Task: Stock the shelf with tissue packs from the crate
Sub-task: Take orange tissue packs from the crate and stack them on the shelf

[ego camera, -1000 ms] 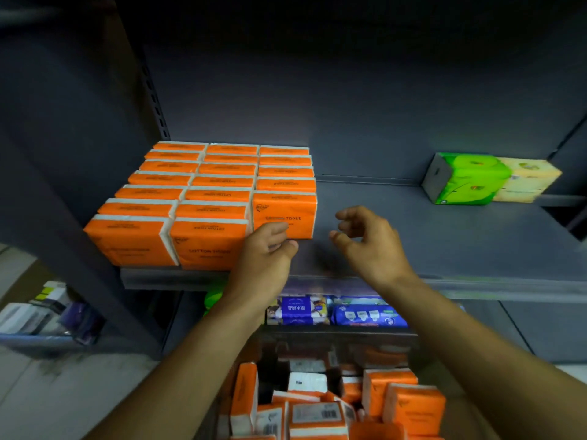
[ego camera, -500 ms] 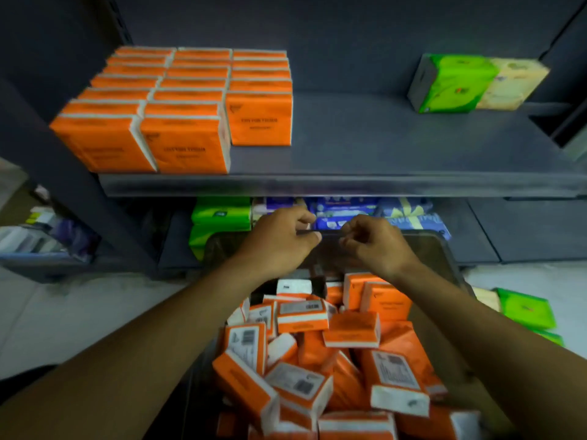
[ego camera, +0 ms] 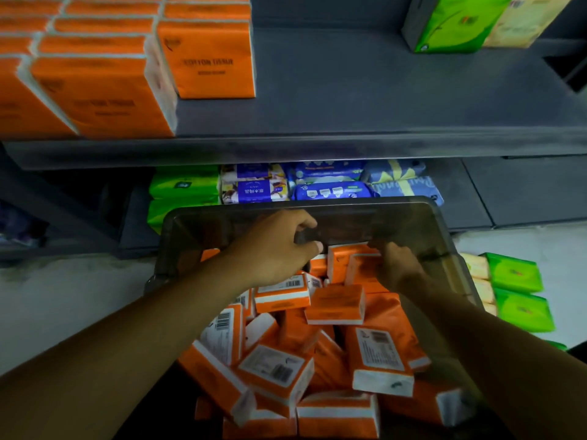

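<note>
A dark see-through crate (ego camera: 317,206) stands below the shelf, filled with several loose orange tissue packs (ego camera: 336,303) lying at all angles. Rows of the same orange packs (ego camera: 104,96) stand on the left of the grey shelf (ego camera: 349,106). My left hand (ego camera: 276,246) hovers over the far end of the crate with its fingers loosely curled and nothing in it. My right hand (ego camera: 397,265) is lower on the far right, with its fingers curled over the top edge of an upright orange pack (ego camera: 352,262).
A green pack (ego camera: 454,23) and a yellow pack (ego camera: 521,20) lie at the shelf's back right. The lower shelf holds green packs (ego camera: 184,185) and blue packs (ego camera: 330,188). More green packs (ego camera: 514,274) lie on the floor right of the crate.
Both hands left the shelf edge and came down into the crate. My view dropped with them. The right hand now reaches an upright orange pack.
</note>
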Action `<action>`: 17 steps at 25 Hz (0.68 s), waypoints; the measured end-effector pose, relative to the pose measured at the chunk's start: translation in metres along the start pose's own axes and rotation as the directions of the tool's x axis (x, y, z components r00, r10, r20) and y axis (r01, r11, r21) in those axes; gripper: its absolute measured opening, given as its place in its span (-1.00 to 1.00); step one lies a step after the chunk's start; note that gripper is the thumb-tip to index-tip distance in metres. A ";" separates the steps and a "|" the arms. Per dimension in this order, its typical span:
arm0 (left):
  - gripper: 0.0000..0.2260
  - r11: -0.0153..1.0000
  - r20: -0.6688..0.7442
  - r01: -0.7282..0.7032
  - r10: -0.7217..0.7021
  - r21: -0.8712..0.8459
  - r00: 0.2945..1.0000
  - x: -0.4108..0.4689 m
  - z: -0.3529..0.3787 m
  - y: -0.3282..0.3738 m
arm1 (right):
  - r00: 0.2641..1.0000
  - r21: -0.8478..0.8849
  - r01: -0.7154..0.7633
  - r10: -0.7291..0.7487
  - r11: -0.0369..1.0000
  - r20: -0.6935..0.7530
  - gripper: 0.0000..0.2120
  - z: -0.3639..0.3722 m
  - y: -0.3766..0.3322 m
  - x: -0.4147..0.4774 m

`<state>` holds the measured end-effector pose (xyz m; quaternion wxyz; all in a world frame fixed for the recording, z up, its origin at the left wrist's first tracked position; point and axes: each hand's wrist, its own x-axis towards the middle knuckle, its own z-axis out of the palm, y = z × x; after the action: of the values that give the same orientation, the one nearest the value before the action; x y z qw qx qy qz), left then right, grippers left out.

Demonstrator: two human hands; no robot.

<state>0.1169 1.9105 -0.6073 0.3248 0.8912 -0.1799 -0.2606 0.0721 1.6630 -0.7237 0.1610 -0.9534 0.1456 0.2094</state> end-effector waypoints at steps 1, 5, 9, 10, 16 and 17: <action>-0.60 1.000 0.002 0.007 -0.007 -0.012 1.000 0.004 -0.001 0.000 | 1.000 -0.038 0.010 -0.010 0.999 0.023 -0.55 0.007 0.005 0.004; -0.61 0.999 0.002 0.009 -0.009 -0.034 1.000 0.017 -0.005 0.000 | 0.995 -0.141 0.054 -0.042 0.988 0.085 -0.55 0.024 0.014 0.016; -0.62 0.999 -0.008 0.024 -0.025 -0.046 1.000 0.019 -0.008 -0.002 | 0.994 -0.354 0.055 -0.018 0.934 0.106 -0.51 0.024 0.018 0.018; -0.63 0.998 -0.006 0.025 -0.025 -0.056 1.000 0.018 -0.010 -0.002 | 0.993 -0.380 0.063 -0.021 0.923 0.114 -0.53 0.023 0.019 0.019; -0.62 0.994 0.028 -0.036 0.039 -0.106 0.999 0.008 -0.019 0.002 | 0.991 -0.219 0.109 -0.090 0.969 0.097 -0.52 -0.023 0.007 0.001; -0.62 0.993 0.015 -0.039 0.041 -0.113 0.999 0.007 -0.022 0.003 | 0.990 -0.187 0.136 -0.126 0.973 0.065 -0.54 -0.035 -0.001 -0.002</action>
<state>0.1350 1.9159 -0.5934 0.3781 0.8654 -0.1857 -0.2713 0.0826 1.6517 -0.6924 0.0862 -0.9661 0.0574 0.2365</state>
